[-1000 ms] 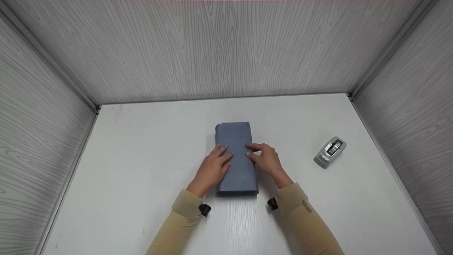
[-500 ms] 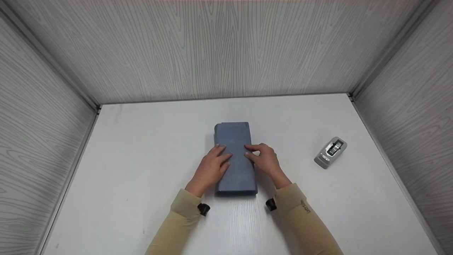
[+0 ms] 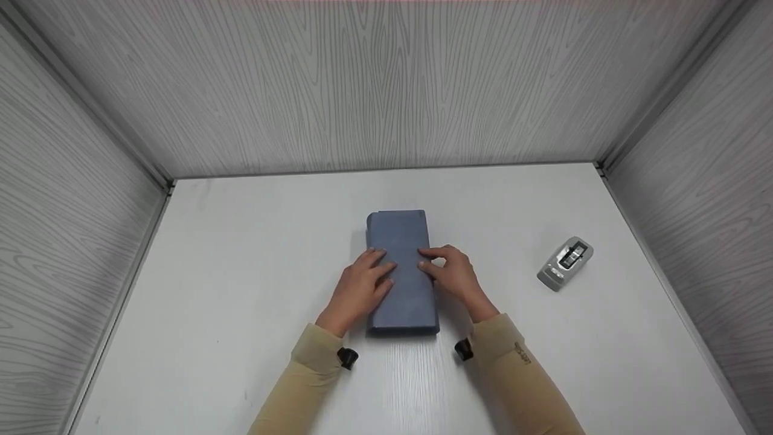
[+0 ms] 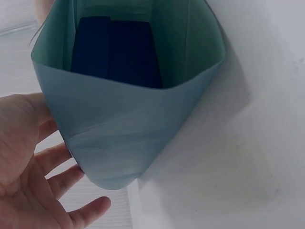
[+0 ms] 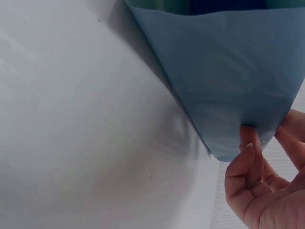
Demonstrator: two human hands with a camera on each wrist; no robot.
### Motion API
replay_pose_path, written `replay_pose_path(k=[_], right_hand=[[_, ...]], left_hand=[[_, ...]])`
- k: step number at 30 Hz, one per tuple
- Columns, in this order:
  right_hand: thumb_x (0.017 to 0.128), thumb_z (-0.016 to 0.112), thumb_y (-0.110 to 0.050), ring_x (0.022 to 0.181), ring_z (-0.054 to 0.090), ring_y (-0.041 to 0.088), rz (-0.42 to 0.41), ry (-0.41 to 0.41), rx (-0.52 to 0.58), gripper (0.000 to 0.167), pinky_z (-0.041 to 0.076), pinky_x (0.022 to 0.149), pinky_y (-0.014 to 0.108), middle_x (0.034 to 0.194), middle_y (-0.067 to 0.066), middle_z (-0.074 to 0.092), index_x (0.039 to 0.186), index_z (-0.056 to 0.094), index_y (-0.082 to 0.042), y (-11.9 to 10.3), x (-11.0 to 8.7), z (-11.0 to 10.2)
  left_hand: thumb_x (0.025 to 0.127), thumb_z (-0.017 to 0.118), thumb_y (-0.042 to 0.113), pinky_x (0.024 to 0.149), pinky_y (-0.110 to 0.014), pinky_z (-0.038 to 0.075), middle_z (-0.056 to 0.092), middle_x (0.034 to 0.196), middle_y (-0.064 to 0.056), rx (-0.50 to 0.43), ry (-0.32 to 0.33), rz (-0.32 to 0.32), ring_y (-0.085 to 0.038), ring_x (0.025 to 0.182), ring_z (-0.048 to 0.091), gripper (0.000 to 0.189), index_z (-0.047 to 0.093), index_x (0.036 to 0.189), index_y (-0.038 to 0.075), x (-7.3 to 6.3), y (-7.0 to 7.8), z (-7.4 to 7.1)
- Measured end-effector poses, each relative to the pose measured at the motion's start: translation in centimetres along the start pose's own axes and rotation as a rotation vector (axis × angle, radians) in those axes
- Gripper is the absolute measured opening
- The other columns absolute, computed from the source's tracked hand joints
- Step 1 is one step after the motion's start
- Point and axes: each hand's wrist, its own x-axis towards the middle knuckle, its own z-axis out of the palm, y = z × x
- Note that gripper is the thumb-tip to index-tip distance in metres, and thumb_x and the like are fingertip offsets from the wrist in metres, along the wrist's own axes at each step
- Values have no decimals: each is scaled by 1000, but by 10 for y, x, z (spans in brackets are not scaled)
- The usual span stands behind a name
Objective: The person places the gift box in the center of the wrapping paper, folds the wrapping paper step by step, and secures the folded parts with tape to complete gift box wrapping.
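Observation:
A blue-grey sheet (image 3: 400,232), like wrapping paper, is folded into a long sleeve on the white table. In the left wrist view a dark blue box (image 4: 119,50) shows inside the sleeve's open end, with greenish inner walls around it. My left hand (image 3: 356,287) rests over the sleeve's left side, fingers extended and spread. On the opposite side, my right hand (image 3: 454,272) presses the sheet with its thumb and forefinger tips, which stand a little apart. Bent fingers (image 5: 250,138) of that hand touch the sheet in the right wrist view.
A grey tape dispenser-like object (image 3: 566,264) with a dark window lies to the right on the table. Wood-grain panels (image 3: 386,84) enclose the table at the back and both sides. Black wrist straps or mounts (image 3: 348,357) sit at the sleeve cuffs.
Both hands keep the same hold on the folded sheet. The near opening of the sleeve looks slightly flatter than a second ago; the view has shifted a little.

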Motion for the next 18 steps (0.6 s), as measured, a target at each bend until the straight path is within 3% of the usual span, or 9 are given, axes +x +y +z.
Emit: replay_pose_path(k=[10, 18], right_hand=[[89, 74, -18, 102, 62, 25, 2, 14, 25, 32, 55, 74, 33, 117, 9, 64, 121, 72, -13, -1, 1, 0], [89, 75, -17, 101, 62, 24, -10, 16, 32, 33, 55, 72, 32, 117, 11, 64, 121, 72, -12, 1, 2, 0]], left_hand=[[98, 61, 32, 101, -57, 38, 50, 143, -10, 42, 9, -44, -36, 139, 34, 36, 65, 130, 15, 0, 2, 3], [99, 59, 34, 97, -54, 42, 45, 147, -7, 15, -26, -88, -34, 126, 49, 39, 62, 134, 17, 1, 4, 3]])
